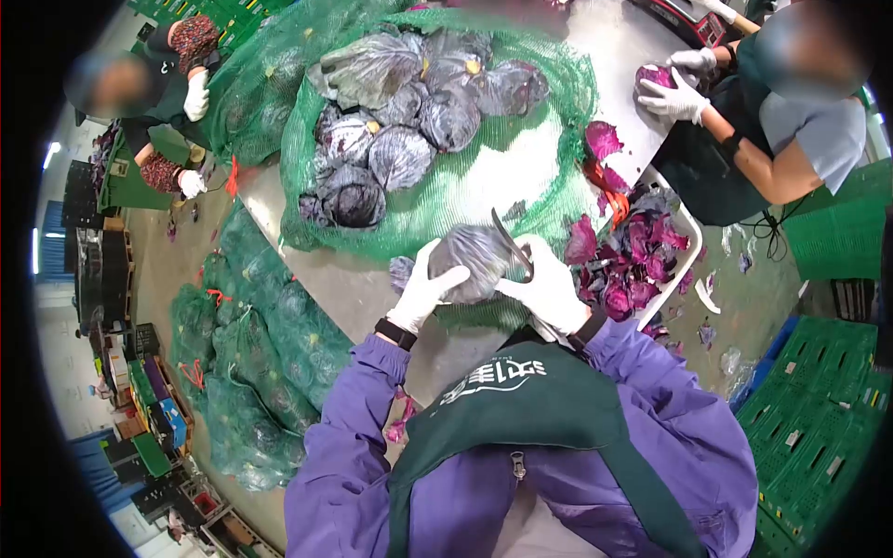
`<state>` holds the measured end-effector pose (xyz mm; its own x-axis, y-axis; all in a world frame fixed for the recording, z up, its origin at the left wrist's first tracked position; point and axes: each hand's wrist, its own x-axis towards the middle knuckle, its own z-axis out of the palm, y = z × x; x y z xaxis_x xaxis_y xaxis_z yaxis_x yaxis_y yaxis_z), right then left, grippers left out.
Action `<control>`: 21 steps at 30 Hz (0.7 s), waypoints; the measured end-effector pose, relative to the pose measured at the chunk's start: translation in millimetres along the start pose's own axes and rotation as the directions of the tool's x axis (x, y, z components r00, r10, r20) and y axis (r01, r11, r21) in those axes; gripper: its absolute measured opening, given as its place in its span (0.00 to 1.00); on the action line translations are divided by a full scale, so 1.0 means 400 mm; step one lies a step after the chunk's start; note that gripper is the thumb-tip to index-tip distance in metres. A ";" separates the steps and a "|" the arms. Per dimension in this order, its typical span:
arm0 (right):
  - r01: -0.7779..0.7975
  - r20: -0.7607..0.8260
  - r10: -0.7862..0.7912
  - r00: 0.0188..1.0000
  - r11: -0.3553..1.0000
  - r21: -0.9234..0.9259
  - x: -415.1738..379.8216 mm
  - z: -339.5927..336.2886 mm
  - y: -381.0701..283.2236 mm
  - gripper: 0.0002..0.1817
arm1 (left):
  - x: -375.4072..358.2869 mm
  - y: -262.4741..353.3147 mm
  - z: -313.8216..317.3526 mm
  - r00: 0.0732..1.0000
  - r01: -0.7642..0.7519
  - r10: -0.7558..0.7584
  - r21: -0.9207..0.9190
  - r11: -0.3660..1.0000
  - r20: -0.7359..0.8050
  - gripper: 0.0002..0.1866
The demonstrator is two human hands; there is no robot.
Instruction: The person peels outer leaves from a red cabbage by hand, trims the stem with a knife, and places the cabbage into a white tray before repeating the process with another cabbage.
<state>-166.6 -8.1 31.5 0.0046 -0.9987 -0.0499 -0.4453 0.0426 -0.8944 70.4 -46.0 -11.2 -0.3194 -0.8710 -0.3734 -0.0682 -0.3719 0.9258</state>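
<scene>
In front of my chest, my left hand [428,292], in a white glove, grips a red cabbage [470,262] from its left side with the thumb over it. My right hand [551,288], also gloved, closes on a knife [511,244] with a dark curved blade that points up and away. Its fingers also touch the cabbage's right side. The knife's handle is hidden in the glove. Just beyond, several red cabbages [402,156] with dull outer leaves lie on an opened green mesh bag [521,177] spread over the metal table [419,352].
A white tub [690,244] of purple leaves [642,256] stands right of the table. Filled mesh bags [265,349] lie on the floor at left. Green crates [819,400] stand at right. A co-worker at upper right holds a cabbage [655,78]; another bends at upper left.
</scene>
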 end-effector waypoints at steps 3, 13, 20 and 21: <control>0.236 0.018 -0.235 0.972 0.971 -0.035 -0.023 0.020 0.010 0.29 | -0.074 0.002 0.065 0.980 0.086 -0.064 0.112 0.990 -0.190 0.48; -0.443 -0.036 0.670 0.741 0.529 0.724 0.012 -0.089 0.212 0.15 | -0.118 -0.063 0.195 0.874 -0.357 0.479 0.562 0.746 -0.081 0.55; -0.599 -0.012 0.772 0.636 0.503 0.624 -0.225 -0.192 0.329 0.20 | -0.180 -0.089 0.144 0.910 -0.311 0.409 0.542 0.780 -0.066 0.53; -0.530 0.027 0.721 0.693 0.484 0.696 -0.268 -0.155 0.300 0.18 | -0.172 -0.089 0.151 0.909 -0.306 0.410 0.547 0.779 -0.075 0.52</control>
<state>-276.2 102.4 -42.8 -0.2935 -0.6605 -0.6911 0.4057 0.5685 -0.7157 37.8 46.8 -15.0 -0.2470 -0.9683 0.0359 -0.4719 0.1526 0.8684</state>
